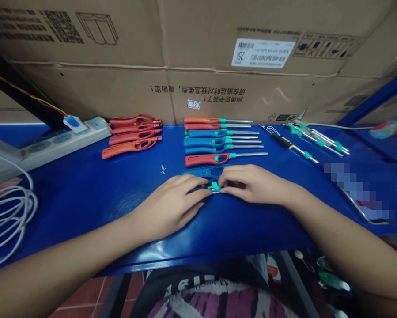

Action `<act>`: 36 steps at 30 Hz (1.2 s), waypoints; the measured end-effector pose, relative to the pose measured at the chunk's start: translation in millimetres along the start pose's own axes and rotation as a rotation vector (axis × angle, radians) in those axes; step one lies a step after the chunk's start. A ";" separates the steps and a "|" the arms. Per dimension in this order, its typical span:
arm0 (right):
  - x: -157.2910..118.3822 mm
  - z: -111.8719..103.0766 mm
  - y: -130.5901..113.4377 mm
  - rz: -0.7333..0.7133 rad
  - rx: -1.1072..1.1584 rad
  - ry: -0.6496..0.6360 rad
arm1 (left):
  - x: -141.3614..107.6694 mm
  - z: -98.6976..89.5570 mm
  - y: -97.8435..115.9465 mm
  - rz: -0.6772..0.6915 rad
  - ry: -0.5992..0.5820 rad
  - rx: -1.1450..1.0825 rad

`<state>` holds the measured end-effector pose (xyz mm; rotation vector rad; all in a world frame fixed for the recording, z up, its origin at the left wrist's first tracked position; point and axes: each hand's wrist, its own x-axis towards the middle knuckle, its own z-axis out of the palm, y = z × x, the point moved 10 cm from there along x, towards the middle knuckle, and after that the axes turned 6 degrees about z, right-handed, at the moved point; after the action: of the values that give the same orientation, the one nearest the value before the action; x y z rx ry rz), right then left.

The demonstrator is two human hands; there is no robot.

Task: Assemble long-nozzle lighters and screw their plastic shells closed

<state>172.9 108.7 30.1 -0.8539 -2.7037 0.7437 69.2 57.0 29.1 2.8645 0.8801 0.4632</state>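
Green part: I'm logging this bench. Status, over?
Left hand and right hand both at green part. Fingers partly cover it. Blue casing just beyond. Screwdriver off right, clear.

The phone screen [364, 194] is blurred, and fingers [201, 193] partly hide the green piece [214, 186].

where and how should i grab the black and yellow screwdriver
Probably best by the thick handle of the screwdriver, from above and the near side: it lies flat, thin shaft pointing away and left, with green-fitted metal tubes to its right.
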 end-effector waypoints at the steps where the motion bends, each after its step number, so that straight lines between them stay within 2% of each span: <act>1: 0.0 -0.9 0.2 0.003 0.016 -0.001 | -0.2 3.0 -0.5 0.000 -0.008 -0.006; 5: -0.6 -2.6 0.1 -0.001 0.061 -0.020 | -0.5 6.8 -1.6 0.001 -0.011 -0.018; 9: -1.2 -2.1 -2.4 -0.024 -0.009 -0.004 | -0.4 5.2 -2.3 -0.002 0.009 -0.050; 12: -1.6 -6.4 -4.9 -0.056 -0.039 0.063 | -0.5 5.7 -4.6 -0.012 0.022 -0.102; 16: -0.9 -18.8 11.6 0.050 -0.158 0.207 | -1.2 7.3 -5.8 -0.007 0.029 -0.135; 21: 1.6 -15.8 30.6 0.139 -0.227 0.151 | -1.8 4.3 -4.1 -0.021 0.052 -0.166; 24: 1.8 -19.5 29.0 0.118 -0.119 0.169 | -0.6 -5.6 -4.8 -0.032 0.117 -0.176; 26: 1.2 -26.4 28.3 0.120 -0.010 0.227 | -0.2 -18.0 -7.3 -0.030 0.199 -0.133; 29: 0.1 -34.3 36.4 0.200 0.203 0.297 | -1.3 -35.4 -13.5 -0.031 0.295 0.007; 33: 2.4 -25.5 44.7 0.295 0.493 0.202 | -2.4 -42.2 -19.1 -0.017 0.293 0.103; 36: 3.6 -20.3 41.7 0.287 0.557 0.133 | -3.4 -41.6 -18.6 -0.002 0.287 0.081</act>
<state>196.8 148.4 25.7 -1.0945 -2.1032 1.3579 43.4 71.0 64.1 2.9148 0.9625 0.8741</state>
